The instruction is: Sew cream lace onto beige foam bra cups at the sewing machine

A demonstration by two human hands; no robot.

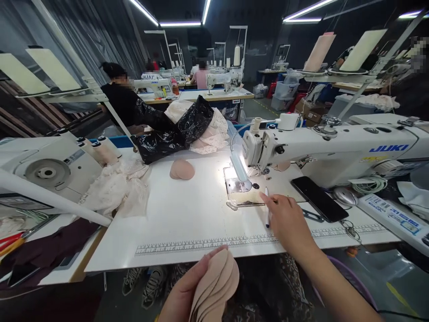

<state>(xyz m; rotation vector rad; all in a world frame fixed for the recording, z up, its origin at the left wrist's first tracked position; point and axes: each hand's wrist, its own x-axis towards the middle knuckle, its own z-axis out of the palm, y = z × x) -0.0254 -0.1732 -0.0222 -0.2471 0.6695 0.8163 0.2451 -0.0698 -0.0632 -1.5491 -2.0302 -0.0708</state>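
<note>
My left hand, low in front of the table edge, is closed around a fanned stack of beige rounded fabric pads. Over the tabletop by the sewing machine's bed, my right hand pinches a slim white pen with a dark tip, held roughly upright in the view. Further back on the white table lies a small overlapping pile of similar beige pads. The JUKI sewing machine stands to the right, its lamp lighting the needle plate.
A black phone and a dark slotted tool lie right of my right hand. A printed ruler runs along the front edge. White lace fabric and a black plastic bag sit left and behind. A person in black works beyond.
</note>
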